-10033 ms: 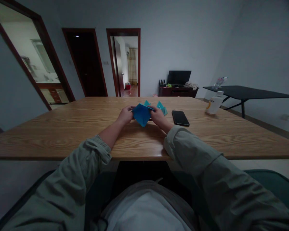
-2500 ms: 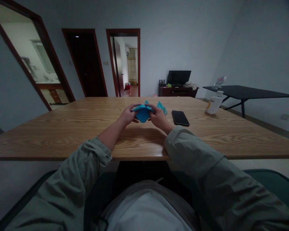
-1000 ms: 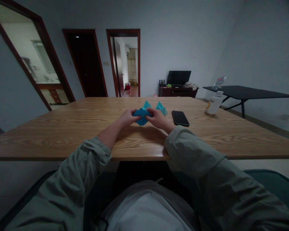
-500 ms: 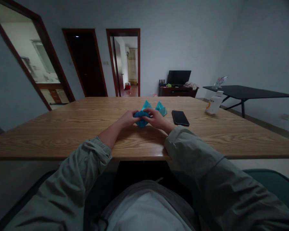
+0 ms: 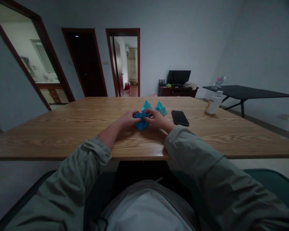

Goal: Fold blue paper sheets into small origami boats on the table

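Note:
Between my hands is a piece of folded blue paper (image 5: 142, 124), held just above or on the wooden table. My left hand (image 5: 129, 118) grips its left side, thumb toward me and fingers behind. On its right side my right hand (image 5: 156, 118) pinches the paper between thumb and fingers. Just beyond them stand two lighter turquoise folded paper shapes with pointed tops: one paper shape (image 5: 146, 105) partly hidden behind the held piece, the other paper boat-like shape (image 5: 161, 108) behind my right hand. My fingers cover parts of the held paper.
A black phone (image 5: 180, 118) lies on the table (image 5: 69, 128) to the right of my hands. Farther right stands a white bottle (image 5: 214, 103). Beyond the table are a black table (image 5: 250, 91) and a television (image 5: 179, 77) on a low cabinet.
The blue paper has tilted a little in my hands, its lower part now reaching slightly nearer to me. Both hands keep their grip in nearly the same place.

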A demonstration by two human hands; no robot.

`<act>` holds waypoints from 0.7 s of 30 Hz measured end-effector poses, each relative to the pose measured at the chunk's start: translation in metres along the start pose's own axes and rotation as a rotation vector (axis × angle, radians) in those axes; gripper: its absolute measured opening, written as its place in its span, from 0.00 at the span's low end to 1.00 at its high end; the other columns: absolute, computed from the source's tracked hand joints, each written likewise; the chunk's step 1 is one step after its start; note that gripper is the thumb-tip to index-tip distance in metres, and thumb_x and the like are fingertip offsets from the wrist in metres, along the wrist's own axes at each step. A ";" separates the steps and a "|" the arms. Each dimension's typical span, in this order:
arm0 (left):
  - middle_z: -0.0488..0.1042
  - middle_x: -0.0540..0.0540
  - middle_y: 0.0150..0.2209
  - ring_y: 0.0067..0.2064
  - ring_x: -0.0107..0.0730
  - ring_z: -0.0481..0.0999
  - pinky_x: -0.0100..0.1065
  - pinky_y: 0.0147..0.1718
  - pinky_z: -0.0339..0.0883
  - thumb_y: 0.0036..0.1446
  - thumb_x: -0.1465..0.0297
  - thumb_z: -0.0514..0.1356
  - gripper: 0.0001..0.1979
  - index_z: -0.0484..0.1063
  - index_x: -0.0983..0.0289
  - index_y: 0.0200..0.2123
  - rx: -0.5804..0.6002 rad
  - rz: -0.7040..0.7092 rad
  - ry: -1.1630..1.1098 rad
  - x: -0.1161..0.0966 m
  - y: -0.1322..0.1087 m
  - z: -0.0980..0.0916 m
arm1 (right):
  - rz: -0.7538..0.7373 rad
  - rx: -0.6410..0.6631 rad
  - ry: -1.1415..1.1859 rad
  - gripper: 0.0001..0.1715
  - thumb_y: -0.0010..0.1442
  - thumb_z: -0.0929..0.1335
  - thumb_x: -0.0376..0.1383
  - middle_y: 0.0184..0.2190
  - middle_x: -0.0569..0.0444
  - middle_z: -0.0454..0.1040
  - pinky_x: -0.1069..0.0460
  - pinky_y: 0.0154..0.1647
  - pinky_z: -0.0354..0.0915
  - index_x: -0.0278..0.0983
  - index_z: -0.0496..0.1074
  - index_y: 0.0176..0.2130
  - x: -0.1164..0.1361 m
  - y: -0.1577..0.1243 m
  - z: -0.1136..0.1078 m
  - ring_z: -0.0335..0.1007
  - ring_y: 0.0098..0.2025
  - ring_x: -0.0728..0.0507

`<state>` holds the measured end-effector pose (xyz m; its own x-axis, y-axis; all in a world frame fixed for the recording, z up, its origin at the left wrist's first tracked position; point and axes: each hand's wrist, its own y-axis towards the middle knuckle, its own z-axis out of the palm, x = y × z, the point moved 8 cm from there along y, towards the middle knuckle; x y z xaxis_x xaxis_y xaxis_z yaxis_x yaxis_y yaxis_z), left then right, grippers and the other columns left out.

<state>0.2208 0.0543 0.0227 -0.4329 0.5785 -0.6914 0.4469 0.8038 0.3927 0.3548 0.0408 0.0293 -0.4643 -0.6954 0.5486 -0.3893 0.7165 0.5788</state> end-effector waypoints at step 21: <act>0.79 0.53 0.34 0.36 0.35 0.74 0.31 0.36 0.67 0.41 0.69 0.61 0.15 0.81 0.60 0.35 0.174 -0.129 0.050 0.036 -0.017 -0.022 | 0.129 0.172 -0.183 0.11 0.55 0.66 0.34 0.30 0.53 0.76 0.54 0.31 0.60 0.35 0.76 0.38 -0.031 -0.010 -0.004 0.66 0.29 0.47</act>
<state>0.1801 0.0645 0.0048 -0.5317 0.4818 -0.6965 0.5114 0.8382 0.1895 0.3765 0.0550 0.0089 -0.6489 -0.5876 0.4834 -0.4401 0.8081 0.3915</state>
